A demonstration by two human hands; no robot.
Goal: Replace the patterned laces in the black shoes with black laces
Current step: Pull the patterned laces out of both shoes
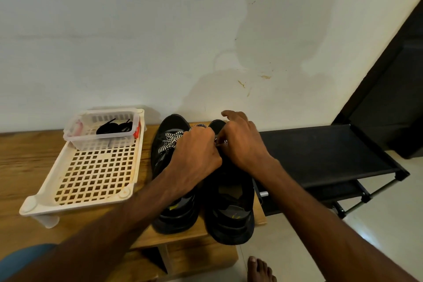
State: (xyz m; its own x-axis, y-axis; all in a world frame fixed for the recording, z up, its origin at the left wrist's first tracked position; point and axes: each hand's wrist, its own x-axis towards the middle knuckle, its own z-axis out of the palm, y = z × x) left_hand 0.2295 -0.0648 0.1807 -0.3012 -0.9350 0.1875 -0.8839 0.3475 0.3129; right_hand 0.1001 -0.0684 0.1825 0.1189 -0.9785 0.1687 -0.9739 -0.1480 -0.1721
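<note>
A white, stained wall (137, 30) fills the upper half of the view. Below it stands a long brown wooden bench (27, 155), and just to its right a low black fabric shoe rack (320, 151) with metal rods.

On the left part of the bench sits a cream plastic tray with a square-holed grid bottom (29, 207). At the far end of this tray rests a small clear plastic basket (103, 143).

The 2 black shoes stand side by side on the right end of the bench, toes toward the wall: the left black shoe (176, 217) just beside the tray, the right black shoe (231, 224) near the bench edge.

Both forearms reach in over the shoes. The left hand (196, 153) is curled, its fingers closed around the black-and-white zigzag patterned lace (170, 141), which runs across the left shoe's tongue and loops over the knuckles. The right hand (242, 142) touches the left and pinches a short bit of patterned lace between thumb and fingers, index finger lifted.

A bare foot (261, 270) stands on the pale floor.

The coiled black laces (114, 128) lie inside the clear basket.
</note>
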